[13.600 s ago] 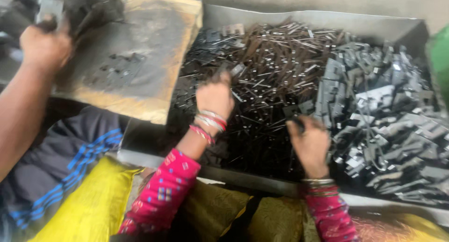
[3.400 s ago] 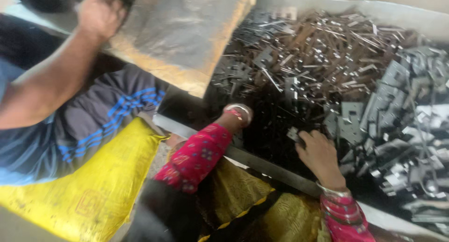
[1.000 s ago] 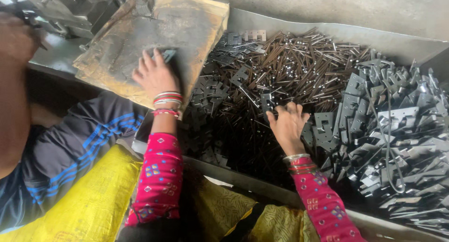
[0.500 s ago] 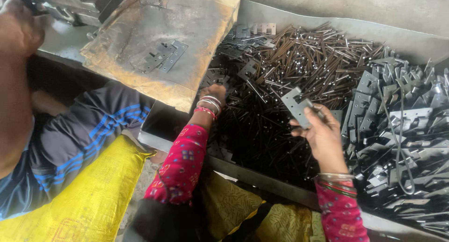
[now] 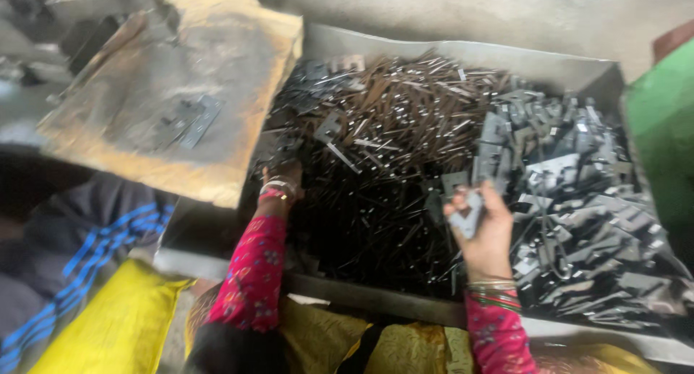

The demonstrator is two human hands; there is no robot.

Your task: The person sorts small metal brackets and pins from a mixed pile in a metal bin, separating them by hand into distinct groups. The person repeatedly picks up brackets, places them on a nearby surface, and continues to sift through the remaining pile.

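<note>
Work surface: a grey sheet-metal tray with raised walls, loaded nearly wall to wall. Thin brownish metal rods piled in the middle and back; grey stamped metal brackets heaped on the right side. A worn wooden board, dark and oily on top, overlaps the tray's left end, with a couple of flat grey plates lying on it. Bare concrete behind the tray.

Open room: little inside the tray, only a darker thin patch near the front wall between the two hands. Green object close against the right edge. Yellow sack and someone's blue-striped dark sleeve at lower left.

Right hand: raised over the rods beside the bracket heap, fingers curled around a small flat grey metal piece. Left hand: down in the parts by the board's corner; finger state can't be told, blurred and buried.

No labels or signs readable.
</note>
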